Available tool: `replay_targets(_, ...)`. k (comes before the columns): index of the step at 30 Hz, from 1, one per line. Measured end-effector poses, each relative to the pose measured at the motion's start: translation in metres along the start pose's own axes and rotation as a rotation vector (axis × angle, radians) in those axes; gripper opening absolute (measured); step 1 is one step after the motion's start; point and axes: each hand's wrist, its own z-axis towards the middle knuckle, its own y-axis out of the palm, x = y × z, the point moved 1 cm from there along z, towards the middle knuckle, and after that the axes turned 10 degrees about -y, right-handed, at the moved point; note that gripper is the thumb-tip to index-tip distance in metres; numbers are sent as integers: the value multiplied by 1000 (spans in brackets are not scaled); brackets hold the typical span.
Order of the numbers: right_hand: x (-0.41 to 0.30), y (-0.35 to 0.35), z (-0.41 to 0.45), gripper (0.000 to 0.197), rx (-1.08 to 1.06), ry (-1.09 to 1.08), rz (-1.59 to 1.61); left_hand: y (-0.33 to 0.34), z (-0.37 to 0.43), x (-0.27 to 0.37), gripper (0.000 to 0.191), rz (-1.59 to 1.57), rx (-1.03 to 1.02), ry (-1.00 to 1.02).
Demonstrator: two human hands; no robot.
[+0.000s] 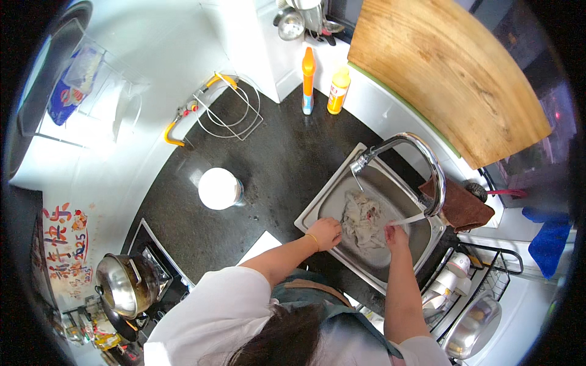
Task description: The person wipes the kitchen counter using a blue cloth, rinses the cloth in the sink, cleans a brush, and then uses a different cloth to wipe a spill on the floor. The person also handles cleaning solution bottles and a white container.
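A stainless steel sink holds a wet, crumpled, greyish cloth with a reddish patch. From the curved chrome faucet a stream of water runs down into the basin. My right hand is over the basin, right of the cloth, with its fingertips at the stream; whether it holds anything is unclear. At the sink's near-left rim is my left hand, its fingers bent and partly hidden, with a thin yellow band on the wrist.
A white-topped container stands on the dark countertop. Behind are an orange spray bottle and a yellow bottle. A brown cloth hangs beside the faucet. Right sits a dish rack; left, a lidded pot on the stove.
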Motion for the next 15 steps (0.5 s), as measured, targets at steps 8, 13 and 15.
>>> replay_targets(8, 25, 8, -56, 59, -11, -338, -1106, -159, 105, -51, 25, -316, 1031, -201)
replay_targets(13, 60, -21, -52, 67, -136, -225, -824, -258, 221, -101, 82, -301, 812, -805)
replay_targets(15, 58, -10, -54, 65, -165, -199, -650, -274, 243, -127, 75, -216, 685, -868)
